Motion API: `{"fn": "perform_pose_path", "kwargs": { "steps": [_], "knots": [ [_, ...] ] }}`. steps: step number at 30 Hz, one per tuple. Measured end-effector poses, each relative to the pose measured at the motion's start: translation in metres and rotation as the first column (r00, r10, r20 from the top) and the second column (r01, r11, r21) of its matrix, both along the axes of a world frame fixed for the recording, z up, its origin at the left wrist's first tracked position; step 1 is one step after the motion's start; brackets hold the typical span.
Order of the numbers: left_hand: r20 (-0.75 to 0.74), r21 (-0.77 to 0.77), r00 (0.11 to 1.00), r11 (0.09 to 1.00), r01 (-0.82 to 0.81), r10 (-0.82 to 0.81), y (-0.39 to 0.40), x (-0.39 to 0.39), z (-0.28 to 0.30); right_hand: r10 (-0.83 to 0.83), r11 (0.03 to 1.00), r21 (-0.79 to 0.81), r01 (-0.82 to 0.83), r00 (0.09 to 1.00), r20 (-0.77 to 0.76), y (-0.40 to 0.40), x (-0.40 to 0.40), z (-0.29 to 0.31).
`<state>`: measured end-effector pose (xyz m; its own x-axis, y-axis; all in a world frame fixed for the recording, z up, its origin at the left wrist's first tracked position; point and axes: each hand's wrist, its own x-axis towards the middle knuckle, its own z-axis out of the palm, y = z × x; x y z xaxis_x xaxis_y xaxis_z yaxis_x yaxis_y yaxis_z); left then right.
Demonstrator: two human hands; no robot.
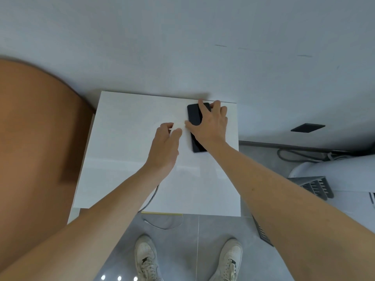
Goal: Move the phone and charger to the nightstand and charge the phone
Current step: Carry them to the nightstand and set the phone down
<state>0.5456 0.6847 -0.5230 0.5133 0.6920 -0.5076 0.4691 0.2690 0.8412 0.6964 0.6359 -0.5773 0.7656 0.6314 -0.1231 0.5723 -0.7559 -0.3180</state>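
Observation:
A black phone [194, 118] lies flat, screen up, near the back right of the white nightstand [125, 159]. My right hand [209, 123] rests over it, fingers wrapped around its top and sides. Just left of the phone sits a white charger [179, 125], hard to make out against the white top, with my left hand [165, 142] gripping it by the fingertips. A grey cable [151, 196] runs from under my left wrist to the nightstand's front edge and down to the floor.
A brown padded headboard or bed side [36, 138] fills the left. A white wall stands behind the nightstand. On the right are a dark wall socket [307, 127], floor cables [294, 154] and a grey slotted rack [315, 187]. My white shoes [147, 258] stand on grey tiles.

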Motion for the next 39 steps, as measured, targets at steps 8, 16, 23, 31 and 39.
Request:
{"fn": "perform_pose_path", "kwargs": {
  "steps": [8, 16, 23, 31, 39],
  "knots": [
    [-0.111, 0.208, 0.988, 0.970, 0.125, -0.104, 0.002, 0.001, -0.010, -0.006, 0.994, 0.109, 0.015, 0.997, -0.082, -0.018, 0.002, 0.011],
    [-0.396, 0.636, 0.899, 0.652, 0.414, -0.184, 0.014, 0.016, -0.035, 0.015, 0.984, 0.178, -0.002, 0.997, -0.076, -0.040, -0.001, 0.009],
    [-0.480, 0.681, 0.866, 0.563, 0.469, -0.140, 0.020, 0.021, -0.048, 0.034, 0.980, 0.199, -0.014, 0.994, -0.099, -0.046, -0.004, 0.005],
    [-0.505, 0.632, 0.860, 0.644, 0.432, -0.082, -0.007, -0.035, -0.037, 0.077, 0.962, 0.272, -0.025, 0.980, -0.181, -0.023, -0.039, 0.032],
    [-0.556, 0.597, 0.826, 0.645, 0.477, -0.096, -0.038, -0.097, -0.034, 0.006, 0.999, -0.051, -0.015, 0.983, -0.183, 0.037, -0.077, 0.033]
  ]
}}
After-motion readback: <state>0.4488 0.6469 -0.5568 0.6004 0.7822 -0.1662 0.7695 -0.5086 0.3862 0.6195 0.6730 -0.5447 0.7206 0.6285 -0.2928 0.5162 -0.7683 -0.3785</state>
